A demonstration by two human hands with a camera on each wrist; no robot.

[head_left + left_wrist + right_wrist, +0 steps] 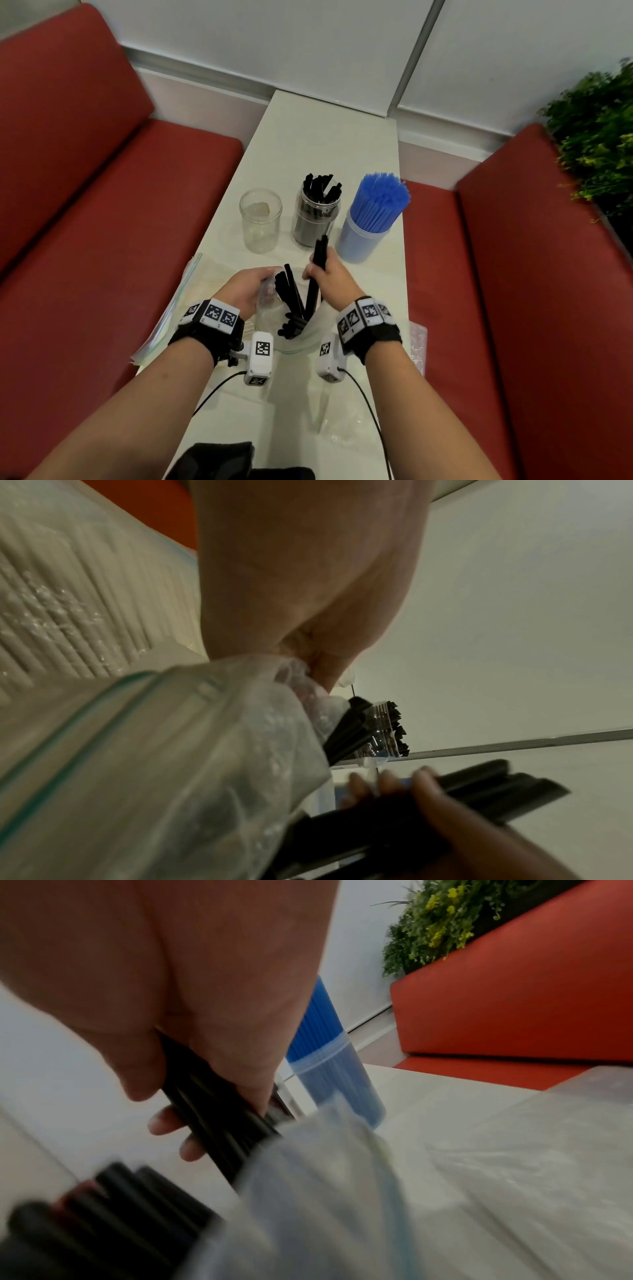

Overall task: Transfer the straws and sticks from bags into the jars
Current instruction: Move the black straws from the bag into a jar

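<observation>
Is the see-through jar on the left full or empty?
Nearly empty. The clear glass jar stands upright on the white table with no straws or sticks in it, only something small and pale, too unclear to name.

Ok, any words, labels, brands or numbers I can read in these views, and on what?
None can be read.
Wrist bands and wrist cameras: black-and-white square code markers only, no letters or digits.
Jars, clear bag: no label or print visible.
</observation>
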